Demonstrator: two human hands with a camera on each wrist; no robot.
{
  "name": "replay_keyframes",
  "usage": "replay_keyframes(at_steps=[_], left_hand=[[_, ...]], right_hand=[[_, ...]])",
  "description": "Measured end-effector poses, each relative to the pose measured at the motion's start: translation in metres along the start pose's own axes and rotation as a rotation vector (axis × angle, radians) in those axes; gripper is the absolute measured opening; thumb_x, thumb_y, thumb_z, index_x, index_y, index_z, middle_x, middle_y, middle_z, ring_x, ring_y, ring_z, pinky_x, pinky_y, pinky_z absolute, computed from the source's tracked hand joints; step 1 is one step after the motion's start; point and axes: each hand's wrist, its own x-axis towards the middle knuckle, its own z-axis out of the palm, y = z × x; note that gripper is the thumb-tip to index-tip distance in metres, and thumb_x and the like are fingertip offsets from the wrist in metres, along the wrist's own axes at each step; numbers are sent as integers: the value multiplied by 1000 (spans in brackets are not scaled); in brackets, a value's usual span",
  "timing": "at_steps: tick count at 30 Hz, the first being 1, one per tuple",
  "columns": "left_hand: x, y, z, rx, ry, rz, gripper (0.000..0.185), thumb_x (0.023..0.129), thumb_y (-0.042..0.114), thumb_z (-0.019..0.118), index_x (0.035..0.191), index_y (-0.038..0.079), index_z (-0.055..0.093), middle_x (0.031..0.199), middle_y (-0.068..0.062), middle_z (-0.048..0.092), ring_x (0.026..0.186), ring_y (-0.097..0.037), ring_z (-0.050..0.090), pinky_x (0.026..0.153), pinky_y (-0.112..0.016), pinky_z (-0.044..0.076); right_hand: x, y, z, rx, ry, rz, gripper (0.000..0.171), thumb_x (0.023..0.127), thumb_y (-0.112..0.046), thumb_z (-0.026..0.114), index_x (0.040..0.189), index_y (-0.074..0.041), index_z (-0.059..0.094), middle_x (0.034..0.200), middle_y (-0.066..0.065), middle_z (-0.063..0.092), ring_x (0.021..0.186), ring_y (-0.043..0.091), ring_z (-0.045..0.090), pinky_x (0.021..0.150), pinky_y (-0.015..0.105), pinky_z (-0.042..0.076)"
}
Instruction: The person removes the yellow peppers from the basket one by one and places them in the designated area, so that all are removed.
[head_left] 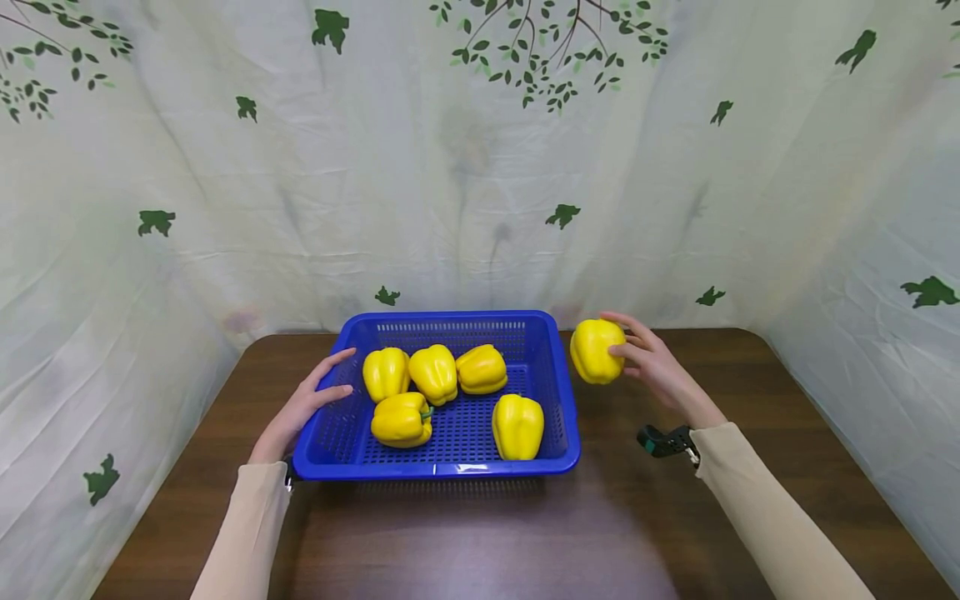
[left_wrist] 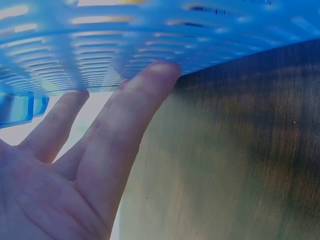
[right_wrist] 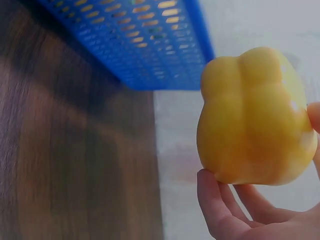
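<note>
Dark wood table [head_left: 480, 533] nearest, both sleeved forearms over it. Left hand [head_left: 300, 408] flat, fingers straight, pressed against outer left wall of blue perforated basket [head_left: 438, 467]; fingertips [left_wrist: 162, 72] touching basket side in left wrist view. Five yellow peppers [head_left: 435, 372] inside basket. Right hand [head_left: 652, 358] just right of basket's far corner, fingers curled round sixth yellow pepper [head_left: 597, 350], held clear of table. Leaf-print cloth backdrop [head_left: 480, 167] behind.
</note>
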Motion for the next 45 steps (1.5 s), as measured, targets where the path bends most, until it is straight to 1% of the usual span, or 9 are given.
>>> replay_keyframes(at_steps=[6,11,15,20,24,31,36,40,45], left_hand=[[1,-1,0,-3,-1,4,60,99,24,48,152,27,20,156,-14,6,114,-47,46,82,-50,51],[1,-1,0,-3,-1,1,60,99,24,49,152,27,20,156,-14,6,114,-47,45,82,-50,51],[0,-1,-1,14,6,-1,61,99,26,49,152,28,20,156,-14,5,115,-47,45,83,-50,51],[1,-1,-1,21,8,-2,62,98,27,50,152,28,20,157,-13,5,116,-48,44,83,-50,50],[1,-1,-2,9,-2,-1,62,99,26,50,153,28,19,156,-14,6,114,-47,46,83,-50,51],[0,1,-3,22,-7,0,61,99,26,50,153,27,20,156,-15,6,113,-46,47,82,-48,51],[0,1,-2,18,-11,0,61,99,25,50,152,27,20,155,-16,7,113,-47,48,82,-49,51],[0,1,-2,21,-15,4,62,99,26,50,152,27,20,155,-16,7,113,-47,48,81,-50,51],[0,1,-3,22,-16,4,62,99,26,51,152,27,20,155,-16,8,112,-47,49,81,-50,51]], right_hand=[[0,9,-6,-17,24,3,55,99,-14,49,149,-10,27,143,19,31,109,24,46,91,45,42],[2,18,-11,-31,38,4,55,99,-14,49,150,-10,27,145,17,30,108,22,47,89,42,43],[3,25,-13,-44,52,15,54,99,-15,50,149,-11,30,147,17,29,111,25,44,89,43,42],[5,34,-15,-51,62,34,53,99,-15,50,148,-12,31,148,17,26,117,32,39,92,50,38],[7,40,-16,-63,63,36,54,98,-14,50,149,-11,30,147,20,27,120,36,38,93,53,37],[9,50,-17,-72,54,48,53,98,-12,49,149,-13,31,146,22,29,118,36,39,93,51,38],[11,57,-17,-77,48,55,54,97,-9,48,148,-10,31,146,20,28,116,35,40,92,48,40],[11,59,-16,-79,44,54,55,97,-7,49,148,-7,29,147,23,28,116,36,40,90,46,43],[12,63,-17,-83,34,56,56,96,-5,49,148,-4,27,147,25,26,118,39,38,91,48,42]])
